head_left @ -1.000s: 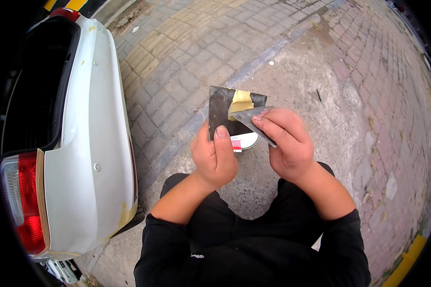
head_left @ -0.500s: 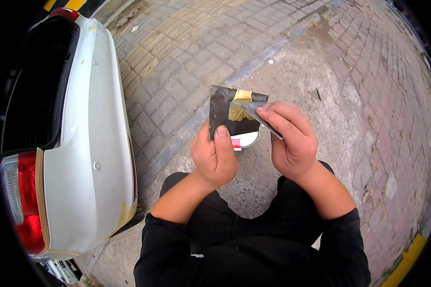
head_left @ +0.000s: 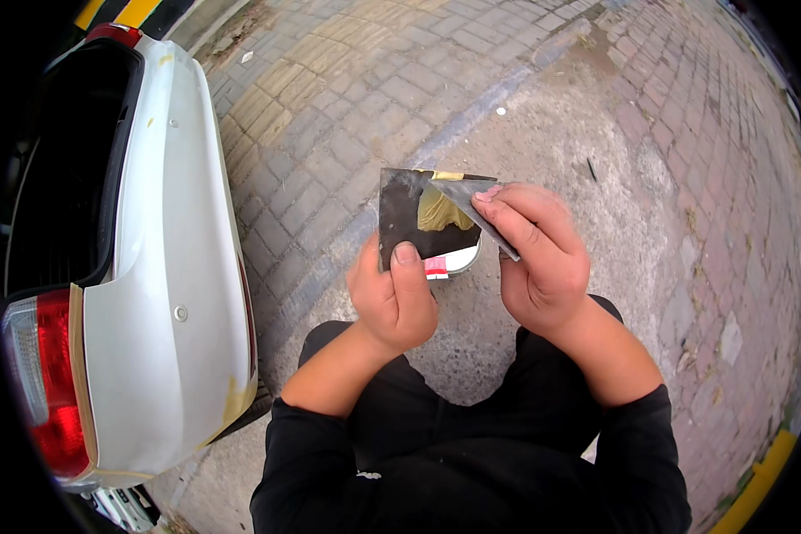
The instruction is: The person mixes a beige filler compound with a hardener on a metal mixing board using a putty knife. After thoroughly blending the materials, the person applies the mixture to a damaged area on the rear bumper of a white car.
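Note:
My left hand [head_left: 393, 301] grips a dark square board [head_left: 408, 219] by its lower edge, thumb pressed on its face. A smear of yellowish putty [head_left: 443, 212] lies on the board. My right hand [head_left: 537, 258] holds a flat grey scraper blade [head_left: 478, 210] whose edge rests against the board's upper right part, next to the putty. Both hands are in front of my knees, above the ground.
The rear of a white car [head_left: 151, 267] stands at the left, with a red tail light [head_left: 52, 392] and masking tape along its edge. A small round tin [head_left: 449, 262] sits on the concrete under the board. Brick paving [head_left: 365, 89] surrounds the concrete patch.
My right hand has drawn the scraper up and across the board's upper right corner. The left hand keeps the board where it was.

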### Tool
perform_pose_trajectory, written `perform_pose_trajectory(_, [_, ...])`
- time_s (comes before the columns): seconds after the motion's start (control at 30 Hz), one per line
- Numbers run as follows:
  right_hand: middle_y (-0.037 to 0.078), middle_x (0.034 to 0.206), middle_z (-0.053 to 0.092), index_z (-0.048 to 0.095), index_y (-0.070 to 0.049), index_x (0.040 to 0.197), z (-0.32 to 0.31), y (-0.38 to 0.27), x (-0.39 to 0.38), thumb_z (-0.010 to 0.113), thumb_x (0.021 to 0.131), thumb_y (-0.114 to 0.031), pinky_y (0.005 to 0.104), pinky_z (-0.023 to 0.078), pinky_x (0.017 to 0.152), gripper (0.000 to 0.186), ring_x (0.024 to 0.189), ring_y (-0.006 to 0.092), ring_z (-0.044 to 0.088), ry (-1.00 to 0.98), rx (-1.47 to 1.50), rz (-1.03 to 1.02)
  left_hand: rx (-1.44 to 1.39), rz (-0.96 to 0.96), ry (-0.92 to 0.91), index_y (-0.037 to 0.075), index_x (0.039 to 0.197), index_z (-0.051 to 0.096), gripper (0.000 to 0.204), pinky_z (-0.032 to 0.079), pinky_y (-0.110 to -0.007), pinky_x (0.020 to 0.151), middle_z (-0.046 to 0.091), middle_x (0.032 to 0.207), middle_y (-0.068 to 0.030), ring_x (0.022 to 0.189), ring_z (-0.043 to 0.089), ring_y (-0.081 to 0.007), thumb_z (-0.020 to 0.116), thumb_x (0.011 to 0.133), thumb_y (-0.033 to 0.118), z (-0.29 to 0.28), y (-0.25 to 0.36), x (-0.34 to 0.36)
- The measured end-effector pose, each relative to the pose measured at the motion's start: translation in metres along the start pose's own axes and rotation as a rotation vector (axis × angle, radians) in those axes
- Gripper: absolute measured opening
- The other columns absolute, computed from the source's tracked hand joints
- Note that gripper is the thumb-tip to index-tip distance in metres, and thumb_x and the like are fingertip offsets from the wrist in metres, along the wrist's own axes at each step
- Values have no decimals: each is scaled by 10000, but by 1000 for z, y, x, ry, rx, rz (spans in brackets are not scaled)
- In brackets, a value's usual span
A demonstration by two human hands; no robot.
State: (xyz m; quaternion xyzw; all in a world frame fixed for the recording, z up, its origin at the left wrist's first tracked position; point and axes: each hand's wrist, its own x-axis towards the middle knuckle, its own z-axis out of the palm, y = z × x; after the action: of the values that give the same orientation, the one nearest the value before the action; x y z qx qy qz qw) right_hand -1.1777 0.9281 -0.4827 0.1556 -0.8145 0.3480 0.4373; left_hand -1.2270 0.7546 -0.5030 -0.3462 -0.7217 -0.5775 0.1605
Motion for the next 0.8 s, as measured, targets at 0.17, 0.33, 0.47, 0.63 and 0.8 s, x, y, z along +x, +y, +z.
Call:
perform_pose_trajectory(0.17, [141,988,636,659,52,1062,2,-1,-3,642,687,78,378,507,762,377,891,309,625,-52,24,-6,38,-49,-49,-96,1034,595,239,488,-340,612,646,865,-184,672,621,-287,427,954,53,-3,3,-1])
perform_pose_trajectory(0.33, [144,998,633,656,62,1063,2,-4,-2,640,688,81,375,506,776,376,899,309,620,-58,-10,-9,30,-24,-21,-72,932,575,211,430,-318,581,602,796,-126,637,546,-218,424,963,71,1,9,-1])
perform_pose_trajectory(0.47, [145,997,632,651,66,1063,-2,-2,1,636,689,84,380,509,782,375,892,312,621,6,12,-28,-29,-54,98,-29,727,526,308,306,-280,527,497,683,-21,602,394,-88,426,983,109,11,8,1])
perform_pose_trajectory(0.63, [143,993,631,650,61,1069,-2,-5,0,638,681,76,377,511,784,389,893,309,621,-103,48,-21,-5,-119,-45,-87,1020,597,247,487,-328,604,644,829,-157,643,603,-238,412,960,65,0,6,-2])
perform_pose_trajectory(0.8, [147,995,630,654,61,1072,-3,-6,1,611,657,95,380,511,799,419,908,315,624,-60,5,5,48,-34,-44,-78,1001,595,237,470,-320,569,637,804,-145,616,586,-212,409,962,64,-1,6,0])
